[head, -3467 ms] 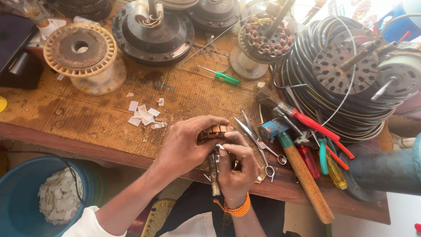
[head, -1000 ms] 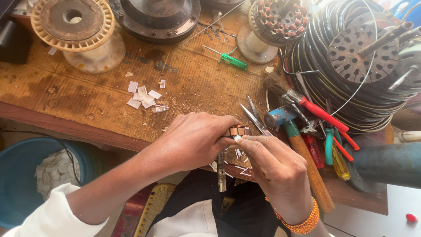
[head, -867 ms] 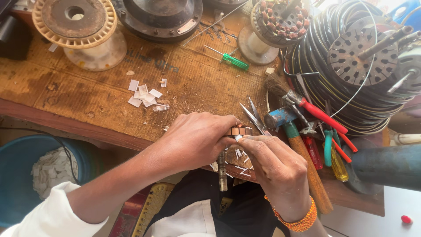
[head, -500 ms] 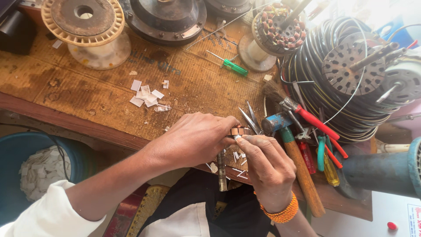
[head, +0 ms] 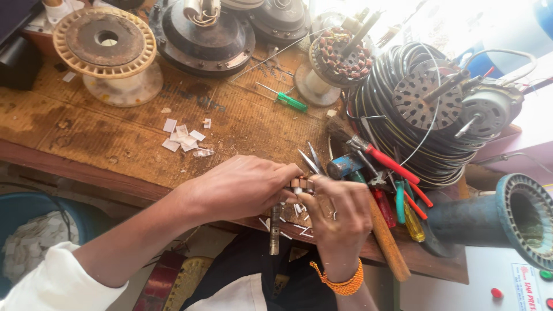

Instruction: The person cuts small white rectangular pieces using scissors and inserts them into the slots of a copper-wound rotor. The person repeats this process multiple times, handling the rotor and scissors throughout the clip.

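Being gripped by both the left hand [head: 242, 187] and right hand [head: 340, 216], the rotor [head: 300, 185] is being fitted with paper slips [head: 185, 137], many lying unused far-left.

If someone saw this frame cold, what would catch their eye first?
First, the two hands meeting at the near edge of the workbench: the left hand and right hand pinch a small copper-coloured motor part between them. Next, the big coil of dark cable at the right, with a round slotted metal disc on top. Scraps of white paper lie mid-bench.
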